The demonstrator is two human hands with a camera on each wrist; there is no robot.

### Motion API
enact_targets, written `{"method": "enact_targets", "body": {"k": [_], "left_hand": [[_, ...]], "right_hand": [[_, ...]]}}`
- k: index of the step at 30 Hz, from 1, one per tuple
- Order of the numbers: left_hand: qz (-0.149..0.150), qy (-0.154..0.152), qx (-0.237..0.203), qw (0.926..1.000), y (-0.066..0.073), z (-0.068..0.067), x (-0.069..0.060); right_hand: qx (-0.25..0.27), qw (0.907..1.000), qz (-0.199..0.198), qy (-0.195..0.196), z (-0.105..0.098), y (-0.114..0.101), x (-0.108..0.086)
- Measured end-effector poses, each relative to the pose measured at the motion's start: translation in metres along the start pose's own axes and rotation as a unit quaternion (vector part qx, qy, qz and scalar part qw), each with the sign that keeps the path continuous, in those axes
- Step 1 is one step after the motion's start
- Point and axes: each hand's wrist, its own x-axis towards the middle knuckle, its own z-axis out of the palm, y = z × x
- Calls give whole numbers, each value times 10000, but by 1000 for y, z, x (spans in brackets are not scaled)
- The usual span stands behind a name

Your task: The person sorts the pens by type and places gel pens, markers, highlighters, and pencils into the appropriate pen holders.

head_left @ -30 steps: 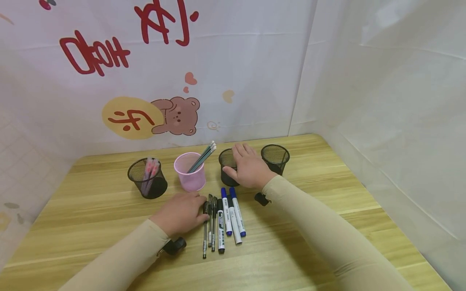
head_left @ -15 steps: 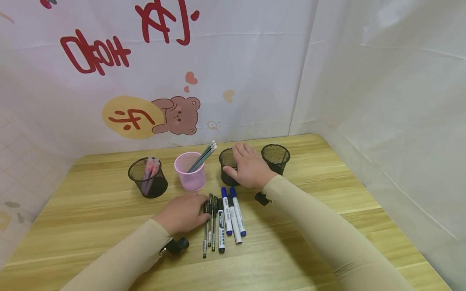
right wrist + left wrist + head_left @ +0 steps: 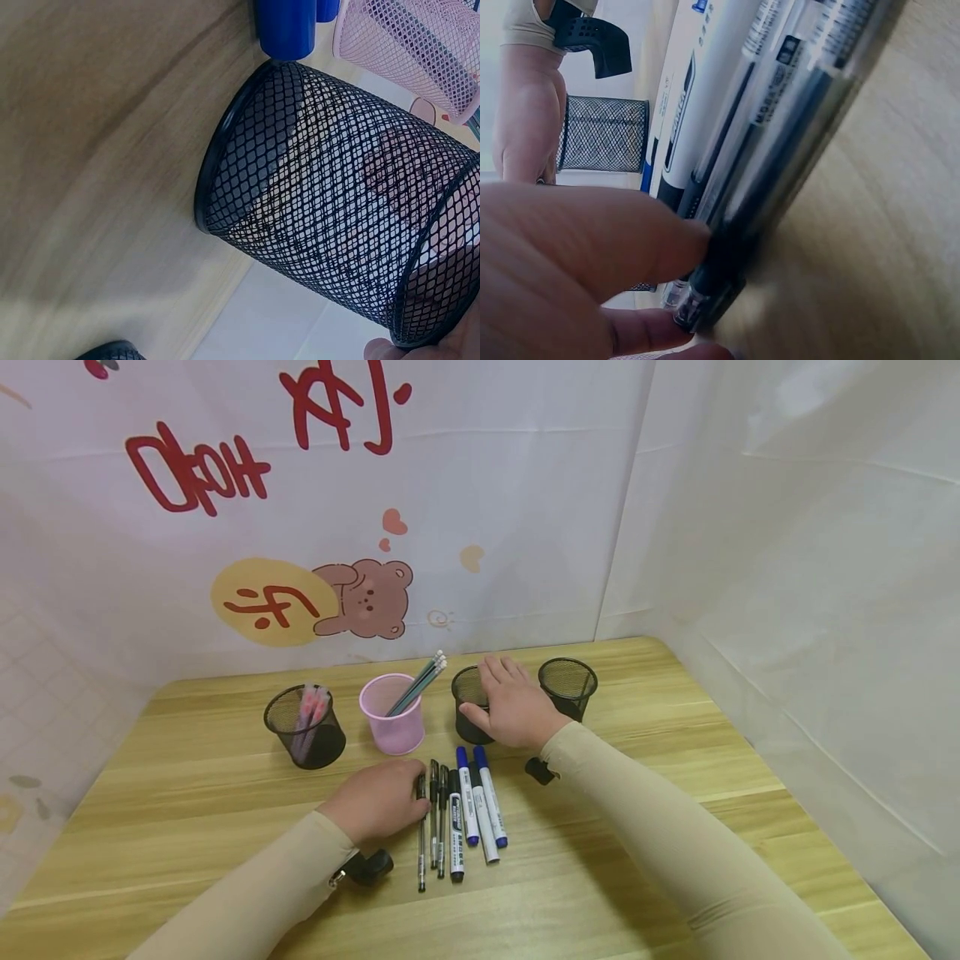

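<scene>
My left hand [image 3: 378, 797] pinches the capped end of the leftmost clear gel pen [image 3: 422, 856]. In the left wrist view its thumb [image 3: 645, 236] lies over the dark cap, with a fingertip below it. Two more black gel pens [image 3: 434, 818] lie alongside, then a black whiteboard marker [image 3: 457, 839] and several blue or white markers [image 3: 489, 802]. My right hand [image 3: 517, 706] holds the rim of an upright black mesh pen holder [image 3: 467, 727], thumb across the near side, fingers over the far side. The right wrist view shows the holder's mesh wall [image 3: 330, 187] and fingers at its rim.
A pink pen holder [image 3: 397, 735] with green pencils [image 3: 417, 687] stands behind the left hand. To its left, another black mesh holder [image 3: 322, 747] contains pink-topped pens [image 3: 309, 718]. One more black holder [image 3: 567, 681] stands right of my right hand. A white wall sheet [image 3: 540, 527] backs the table.
My left hand's fingers have shifted slightly, and the leftmost gel pen's cap has moved a little left, away from the neighbouring pens. My right hand has stayed on the black holder.
</scene>
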Motion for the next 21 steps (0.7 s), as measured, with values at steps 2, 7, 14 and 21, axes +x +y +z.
{"method": "enact_targets", "body": {"k": [2, 7, 14, 21], "left_hand": [[-69, -16, -4, 10000, 1, -1, 0], [-185, -5, 18, 9998, 2, -2, 0], [-358, 86, -191, 9991, 5, -3, -1], [-524, 33, -363, 9980, 6, -4, 1]], "right_hand": [[-14, 10000, -8, 14, 0, 0, 0], [-17, 10000, -12, 23, 1, 0, 1], [18, 10000, -24, 52, 3, 0, 1], [38, 10000, 4, 38, 3, 1, 2]]}}
